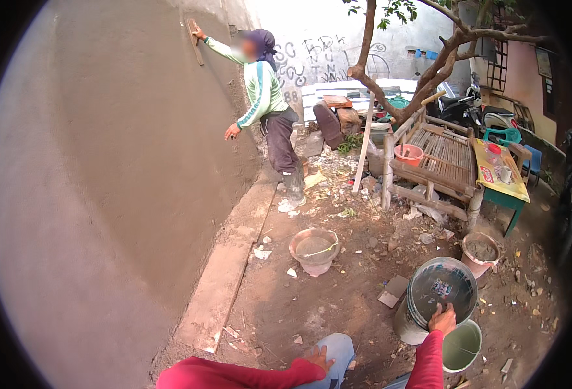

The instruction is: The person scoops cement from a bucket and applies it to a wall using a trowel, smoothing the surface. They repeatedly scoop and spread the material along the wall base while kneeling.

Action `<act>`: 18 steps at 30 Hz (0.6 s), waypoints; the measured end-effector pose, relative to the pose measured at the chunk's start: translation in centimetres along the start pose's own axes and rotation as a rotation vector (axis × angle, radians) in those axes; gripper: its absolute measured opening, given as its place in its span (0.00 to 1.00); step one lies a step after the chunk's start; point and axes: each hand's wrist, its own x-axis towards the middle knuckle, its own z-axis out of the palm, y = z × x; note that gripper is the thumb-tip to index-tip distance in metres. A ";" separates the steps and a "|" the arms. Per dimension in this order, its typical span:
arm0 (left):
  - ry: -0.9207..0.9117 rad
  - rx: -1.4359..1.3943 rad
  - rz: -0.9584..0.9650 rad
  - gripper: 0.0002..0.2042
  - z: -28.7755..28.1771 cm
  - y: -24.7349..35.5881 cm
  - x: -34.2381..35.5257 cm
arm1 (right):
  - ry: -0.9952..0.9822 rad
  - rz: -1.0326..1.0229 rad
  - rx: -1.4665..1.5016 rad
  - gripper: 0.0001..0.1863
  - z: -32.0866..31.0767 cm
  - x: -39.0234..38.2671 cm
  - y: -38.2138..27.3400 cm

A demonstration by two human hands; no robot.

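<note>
My left hand (320, 358) lies flat on my jeans-covered knee, its fingers apart and holding nothing. At the near wall of a large dark bucket (475, 299), my right hand (443, 319) reaches over the rim with its fingers bent together inside. Whatever those fingers hold, if anything, is too small to make out. Grey-green liquid and a few bright specks show in this bucket, which leans on a pale container (408, 327). Just below my right hand stands a green-tinted bucket (477, 353) of murky liquid. A smaller pail (479, 267) with grey mix sits behind them.
A co-worker (270, 97) presses a long wooden float (194, 42) against the wet plastered wall (137, 117). Planks (218, 292) line the wall's foot. A mortar bucket (314, 267) stands mid-ground. Farther right are a bamboo bench (435, 150), a tree (399, 111) and a small table (499, 170).
</note>
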 end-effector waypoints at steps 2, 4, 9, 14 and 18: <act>0.010 0.022 0.005 0.39 -0.2 0.1 0.0 | 0.039 -0.032 -0.005 0.15 0.8 -0.6 1.0; 0.008 0.032 -0.007 0.40 -0.4 0.8 0.3 | 0.021 -0.020 0.004 0.15 0.0 -0.2 1.3; -0.003 0.070 -0.069 0.42 -0.9 2.1 -1.0 | 0.042 -0.029 0.092 0.17 -0.2 -0.2 2.4; 0.016 0.093 -0.085 0.45 -0.6 2.1 -2.8 | 0.101 -0.101 0.115 0.18 1.6 0.0 4.7; 0.076 0.109 0.013 0.51 0.3 -1.8 -3.7 | 0.005 -0.118 0.072 0.16 0.8 -0.1 3.2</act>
